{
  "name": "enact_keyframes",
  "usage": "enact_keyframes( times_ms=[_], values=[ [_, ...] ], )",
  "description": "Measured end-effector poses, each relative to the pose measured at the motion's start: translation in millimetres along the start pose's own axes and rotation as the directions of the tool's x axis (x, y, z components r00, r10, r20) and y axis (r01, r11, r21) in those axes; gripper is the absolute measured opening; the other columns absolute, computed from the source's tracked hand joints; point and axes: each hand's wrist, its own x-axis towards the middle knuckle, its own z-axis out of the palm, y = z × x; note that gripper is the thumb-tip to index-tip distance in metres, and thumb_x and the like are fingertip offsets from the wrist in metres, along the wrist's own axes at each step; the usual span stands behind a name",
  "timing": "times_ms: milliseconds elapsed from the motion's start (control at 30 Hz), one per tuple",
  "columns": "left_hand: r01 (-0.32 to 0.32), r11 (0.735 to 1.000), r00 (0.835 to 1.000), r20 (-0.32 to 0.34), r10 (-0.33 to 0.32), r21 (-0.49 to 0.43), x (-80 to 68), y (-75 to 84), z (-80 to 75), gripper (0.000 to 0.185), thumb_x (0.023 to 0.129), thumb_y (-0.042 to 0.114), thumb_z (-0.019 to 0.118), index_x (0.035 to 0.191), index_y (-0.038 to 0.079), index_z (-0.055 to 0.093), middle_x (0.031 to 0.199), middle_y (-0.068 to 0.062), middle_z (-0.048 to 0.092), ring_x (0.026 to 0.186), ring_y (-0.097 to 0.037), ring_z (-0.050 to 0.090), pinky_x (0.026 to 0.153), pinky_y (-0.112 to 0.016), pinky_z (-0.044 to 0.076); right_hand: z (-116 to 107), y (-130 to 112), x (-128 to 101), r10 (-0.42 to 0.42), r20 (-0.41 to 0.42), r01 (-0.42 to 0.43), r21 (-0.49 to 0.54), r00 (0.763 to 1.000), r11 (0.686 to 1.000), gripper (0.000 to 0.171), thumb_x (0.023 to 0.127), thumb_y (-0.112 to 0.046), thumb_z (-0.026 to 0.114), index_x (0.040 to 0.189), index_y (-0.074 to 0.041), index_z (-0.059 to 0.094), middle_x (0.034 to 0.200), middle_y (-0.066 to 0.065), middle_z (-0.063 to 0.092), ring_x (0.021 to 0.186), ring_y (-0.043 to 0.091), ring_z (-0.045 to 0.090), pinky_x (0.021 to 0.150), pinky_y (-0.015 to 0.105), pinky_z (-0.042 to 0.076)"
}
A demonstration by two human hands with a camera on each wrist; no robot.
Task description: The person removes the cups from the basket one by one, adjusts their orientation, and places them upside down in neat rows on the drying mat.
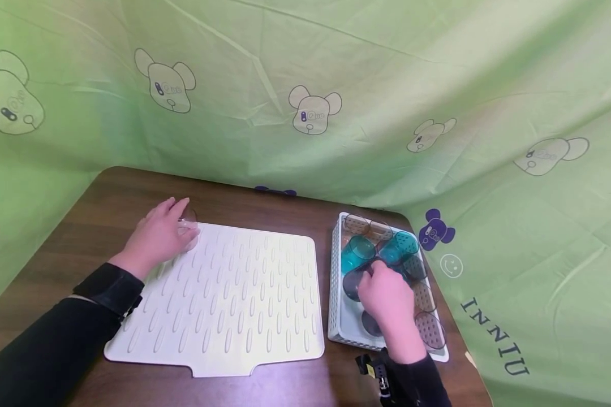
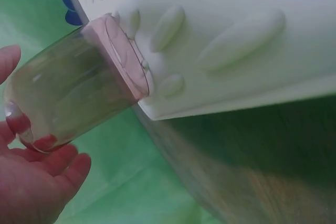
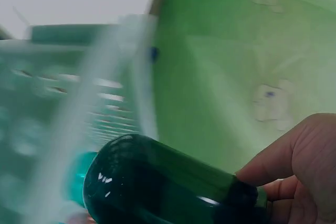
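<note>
A clear, pink-tinted drinking glass [image 2: 68,87] stands at the far left corner of a white ridged mat [image 1: 224,294], its wide end on the ridges and its rounded end toward my left hand [image 1: 155,237]. The fingers of that hand are spread loosely about the glass; the left wrist view shows the fingertips [image 2: 76,169] beside its rounded end. Over a pale perforated basket [image 1: 336,305], my right hand [image 1: 387,294] pinches the end of a dark glass [image 3: 152,182] between thumb and fingers. This glass lies tilted in the right wrist view.
Inside the basket are teal glasses [image 1: 353,257], brownish clear glasses [image 1: 430,330] along the right side, and another dark glass [image 1: 370,323] near the front. Mat and basket stand on a brown wooden table [image 1: 132,189], with a green printed cloth [image 1: 244,96] behind and beside it.
</note>
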Motion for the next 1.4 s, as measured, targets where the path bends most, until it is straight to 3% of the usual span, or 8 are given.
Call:
enact_keyframes(
  times_ms=[267, 433, 600, 767, 900, 1033, 1233, 1400],
  values=[
    [-0.166, 0.986, 0.983, -0.078, 0.164, -0.020, -23.9, 45.3, -6.5, 0.083, 0.095, 0.047, 0.067, 0.160, 0.013, 0.028, 0.164, -0.024, 0.020, 0.148, -0.050, 0.019, 0.113, -0.075, 0.014, -7, -19, 0, -0.089, -0.165, 0.157, 0.461, 0.982, 0.874, 0.018, 0.102, -0.016, 0.061, 0.109, 0.000, 0.064, 0.095, 0.016, 0.070, 0.086, 0.026, 0.064, 0.079, 0.044, 0.053],
    [-0.415, 0.899, 0.909, -0.108, 0.403, -0.143, -52.9, 92.1, 7.2, 0.092, 0.084, 0.043, 0.082, 0.159, 0.020, 0.033, 0.163, -0.012, 0.030, 0.141, -0.040, 0.041, 0.110, -0.065, 0.036, 24, -55, -5, -0.104, -0.009, 0.056, 0.888, 0.995, 0.457, 0.010, 0.101, -0.004, 0.056, 0.100, 0.005, 0.060, 0.094, 0.012, 0.069, 0.085, 0.014, 0.062, 0.082, 0.028, 0.050],
    [-0.651, 0.751, 0.753, -0.221, 0.620, -0.112, -72.0, 116.5, 19.3, 0.093, 0.075, 0.036, 0.090, 0.152, 0.016, 0.043, 0.155, -0.013, 0.042, 0.132, -0.034, 0.052, 0.101, -0.051, 0.050, 50, -85, -15, -0.288, 0.193, -0.210, 0.977, 0.938, -0.029, 0.021, 0.105, -0.001, 0.043, 0.092, -0.003, 0.060, 0.092, 0.004, 0.064, 0.088, 0.014, 0.066, 0.087, 0.031, 0.056],
    [-0.727, 0.685, 0.658, -0.334, 0.675, -0.045, -75.0, 120.8, 22.0, 0.083, 0.073, 0.029, 0.092, 0.144, 0.014, 0.053, 0.145, -0.011, 0.050, 0.123, -0.028, 0.059, 0.096, -0.042, 0.053, 60, -93, -18, -0.406, 0.251, -0.329, 0.935, 0.879, -0.134, 0.032, 0.108, -0.008, 0.037, 0.086, -0.011, 0.059, 0.091, 0.003, 0.064, 0.091, 0.016, 0.065, 0.088, 0.034, 0.055],
    [-0.744, 0.668, 0.630, -0.364, 0.686, -0.031, -74.4, 121.4, 20.6, 0.080, 0.076, 0.032, 0.090, 0.144, 0.010, 0.053, 0.140, -0.011, 0.055, 0.120, -0.026, 0.061, 0.103, -0.029, 0.048, 60, -92, -16, -0.403, 0.274, -0.328, 0.942, 0.873, -0.070, 0.027, 0.108, -0.011, 0.040, 0.091, -0.008, 0.060, 0.093, 0.003, 0.065, 0.092, 0.016, 0.065, 0.087, 0.033, 0.055],
    [-0.721, 0.692, 0.652, -0.366, 0.664, -0.031, -68.7, 119.9, 19.2, 0.081, 0.076, 0.033, 0.090, 0.143, 0.007, 0.054, 0.139, -0.015, 0.057, 0.121, -0.030, 0.062, 0.102, -0.034, 0.051, 55, -83, -10, -0.264, 0.250, -0.205, 0.961, 0.932, 0.186, 0.018, 0.105, -0.012, 0.051, 0.106, 0.003, 0.061, 0.092, 0.007, 0.064, 0.086, 0.018, 0.064, 0.081, 0.030, 0.057],
    [-0.438, 0.897, 0.888, -0.179, 0.423, -0.054, -43.5, 106.0, 3.2, 0.088, 0.081, 0.037, 0.085, 0.153, 0.010, 0.042, 0.148, -0.020, 0.048, 0.125, -0.040, 0.058, 0.096, -0.055, 0.053, 33, -40, -5, -0.053, -0.023, 0.057, 0.470, 0.998, 0.881, 0.034, 0.101, -0.025, 0.061, 0.126, -0.001, 0.062, 0.118, 0.019, 0.064, 0.104, 0.034, 0.064, 0.088, 0.049, 0.055],
    [-0.130, 0.989, 0.991, 0.039, 0.127, 0.067, -13.1, 87.1, -9.8, 0.088, 0.089, 0.046, 0.076, 0.159, 0.015, 0.032, 0.152, -0.020, 0.041, 0.132, -0.043, 0.050, 0.087, -0.077, 0.042, 13, 5, -10, 0.056, -0.003, -0.056, 0.029, 0.998, 0.998, 0.053, 0.099, -0.037, 0.059, 0.131, 0.005, 0.056, 0.124, 0.030, 0.057, 0.111, 0.047, 0.058, 0.087, 0.064, 0.049]
  ],
)
